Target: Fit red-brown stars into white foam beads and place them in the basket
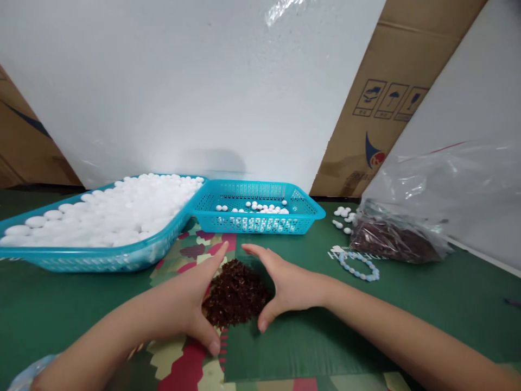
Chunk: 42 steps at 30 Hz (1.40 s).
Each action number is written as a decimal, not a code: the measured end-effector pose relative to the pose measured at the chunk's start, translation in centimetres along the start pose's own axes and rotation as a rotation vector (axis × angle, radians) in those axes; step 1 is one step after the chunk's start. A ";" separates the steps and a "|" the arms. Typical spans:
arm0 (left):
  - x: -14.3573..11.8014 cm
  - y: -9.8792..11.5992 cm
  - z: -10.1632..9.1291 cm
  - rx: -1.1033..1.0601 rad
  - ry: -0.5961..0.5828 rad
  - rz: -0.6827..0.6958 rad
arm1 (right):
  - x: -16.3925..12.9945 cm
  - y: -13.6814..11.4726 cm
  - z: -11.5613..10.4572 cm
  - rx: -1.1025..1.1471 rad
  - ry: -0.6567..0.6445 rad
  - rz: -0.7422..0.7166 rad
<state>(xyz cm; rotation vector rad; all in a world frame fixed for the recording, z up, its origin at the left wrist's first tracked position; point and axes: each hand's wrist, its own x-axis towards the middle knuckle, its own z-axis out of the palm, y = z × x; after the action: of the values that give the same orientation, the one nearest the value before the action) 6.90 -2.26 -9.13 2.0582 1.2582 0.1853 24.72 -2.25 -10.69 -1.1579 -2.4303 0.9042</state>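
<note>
A heap of small dark red-brown beads (236, 293) lies on the green table mat, between my two hands. My left hand (195, 296) cups the heap's left side with fingers together, its edge on the mat. On the right side, my right hand (280, 285) cups the heap the same way, thumb down near the front. Both hands touch the heap without gripping anything.
A large blue basket (81, 258) full of white beads sits at the left. Behind the heap stands a smaller blue basket (260, 222) with some white beads. At the right lie a clear bag of dark beads (394, 239), a pale bead bracelet (360, 266) and loose white beads (342, 217). Cardboard and white boards stand behind.
</note>
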 end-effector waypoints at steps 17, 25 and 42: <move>2.0 -1.4 1.9 -0.040 0.046 0.200 | 1.0 0.7 1.5 0.107 0.059 -0.171; 2.0 -1.1 1.9 -0.020 0.035 0.154 | 1.2 0.2 1.8 0.033 0.096 -0.075; 2.2 -1.2 2.3 -0.048 0.044 0.171 | 1.1 0.3 2.6 0.166 0.147 -0.041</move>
<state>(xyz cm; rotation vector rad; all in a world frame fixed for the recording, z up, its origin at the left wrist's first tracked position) 8.25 -1.30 -12.10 2.1304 1.0928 0.3381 22.92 -2.34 -12.88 -1.0717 -2.2093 0.9531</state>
